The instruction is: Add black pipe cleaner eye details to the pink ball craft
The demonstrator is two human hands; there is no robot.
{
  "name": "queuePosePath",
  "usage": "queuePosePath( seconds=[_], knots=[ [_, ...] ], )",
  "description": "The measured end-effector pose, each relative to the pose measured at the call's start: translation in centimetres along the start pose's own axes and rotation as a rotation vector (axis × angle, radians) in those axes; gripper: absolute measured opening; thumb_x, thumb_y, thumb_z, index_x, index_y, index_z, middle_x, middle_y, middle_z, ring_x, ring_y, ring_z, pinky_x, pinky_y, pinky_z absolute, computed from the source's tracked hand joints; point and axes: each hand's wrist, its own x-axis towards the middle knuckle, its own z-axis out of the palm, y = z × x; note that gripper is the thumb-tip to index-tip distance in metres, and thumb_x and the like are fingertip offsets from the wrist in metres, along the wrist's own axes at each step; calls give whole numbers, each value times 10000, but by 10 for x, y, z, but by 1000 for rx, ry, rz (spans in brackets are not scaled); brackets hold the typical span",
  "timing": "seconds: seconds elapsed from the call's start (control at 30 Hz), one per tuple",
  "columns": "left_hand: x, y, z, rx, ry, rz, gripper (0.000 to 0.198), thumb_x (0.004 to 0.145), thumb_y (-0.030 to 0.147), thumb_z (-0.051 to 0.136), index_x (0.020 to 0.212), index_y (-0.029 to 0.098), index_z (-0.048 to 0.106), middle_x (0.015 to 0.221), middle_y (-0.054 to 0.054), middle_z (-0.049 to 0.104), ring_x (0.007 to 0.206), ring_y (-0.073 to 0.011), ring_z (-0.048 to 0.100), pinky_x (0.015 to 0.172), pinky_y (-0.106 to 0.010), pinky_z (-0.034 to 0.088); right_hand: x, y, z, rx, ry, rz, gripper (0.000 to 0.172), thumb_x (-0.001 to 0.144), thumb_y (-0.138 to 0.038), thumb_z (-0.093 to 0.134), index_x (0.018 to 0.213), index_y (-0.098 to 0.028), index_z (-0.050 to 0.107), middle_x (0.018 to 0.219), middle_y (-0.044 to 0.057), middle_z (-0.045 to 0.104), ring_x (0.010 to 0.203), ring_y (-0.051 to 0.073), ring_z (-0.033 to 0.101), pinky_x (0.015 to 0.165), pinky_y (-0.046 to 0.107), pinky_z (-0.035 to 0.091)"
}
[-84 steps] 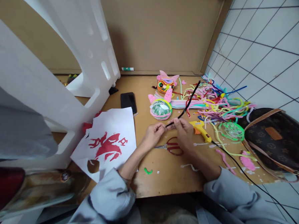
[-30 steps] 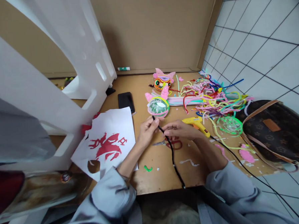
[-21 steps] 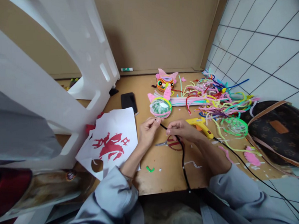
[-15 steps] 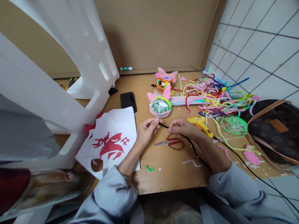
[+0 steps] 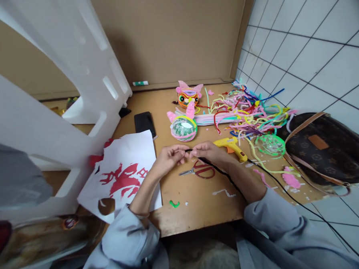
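My left hand (image 5: 168, 159) pinches one end of a black pipe cleaner (image 5: 219, 170) between thumb and fingers. Close beside it, my right hand (image 5: 210, 153) is also closed on the stem, which curves up slightly between the two fingertips. Its long tail runs under my right forearm toward the table's front edge. Just below the hands lie red-handled scissors (image 5: 199, 171). Beyond them stands a green-and-clear ball (image 5: 183, 128) with pink fuzzy ears and a pink band. A yellow glue gun (image 5: 232, 145) rests to the right of my right hand.
A pipe-cleaner animal head (image 5: 188, 94) stands at the back, near a tangle of coloured pipe cleaners (image 5: 256, 110). A green-rimmed clear ball (image 5: 270, 145) and brown handbag (image 5: 327, 147) are right. White paper with red cut-outs (image 5: 124, 173) and a black phone (image 5: 144, 124) lie left.
My hands have moved closer together along the black pipe cleaner, and its short end now bends between the fingertips. The view has shifted, so the tabletop things appear farther left.
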Motion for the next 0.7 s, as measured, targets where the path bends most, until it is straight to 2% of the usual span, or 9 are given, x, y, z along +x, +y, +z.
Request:
queuePosePath(
  seconds=[0.1, 0.27, 0.43, 0.57, 0.7],
  knots=[
    [1, -3, -4, 136, -57, -5, 370, 738, 447, 698, 917, 124, 728, 685, -54, 687, 577, -115, 575, 550, -219, 429, -2, -1, -1, -10, -7, 19, 358, 729, -468, 630, 789, -117, 662, 441, -83, 444, 408, 48, 319, 438, 205, 190],
    [2, -5, -6, 246, 35, 111, 250, 675, 381, 756, 779, 154, 756, 791, -72, 728, 672, -140, 612, 628, -239, 467, -1, 2, -1, 13, 8, 50, 341, 749, -471, 617, 768, -133, 658, 428, -71, 464, 377, 48, 320, 411, 201, 196],
    [2, -2, -1, 38, 20, 18, 343, 639, 407, 785, 818, 118, 736, 607, -34, 669, 516, -97, 547, 544, -232, 448, 2, 8, 1, 129, 5, 37, 323, 740, -468, 643, 777, -149, 614, 511, -30, 579, 410, 68, 448, 425, 194, 317],
    [5, -1, 8, -156, 182, 6, 365, 571, 394, 827, 767, 110, 707, 553, -10, 638, 486, -81, 538, 514, -217, 443, 4, 9, 5, 132, 14, -9, 296, 756, -450, 644, 800, -181, 529, 454, -84, 509, 357, 45, 360, 390, 174, 244],
    [9, -4, 17, -368, 301, -58, 378, 494, 329, 867, 742, 108, 687, 542, -2, 638, 474, -70, 538, 500, -203, 440, 5, 8, 10, 80, 95, -16, 303, 766, -465, 620, 768, -196, 480, 446, -94, 492, 343, 40, 330, 368, 168, 202]
  ],
)
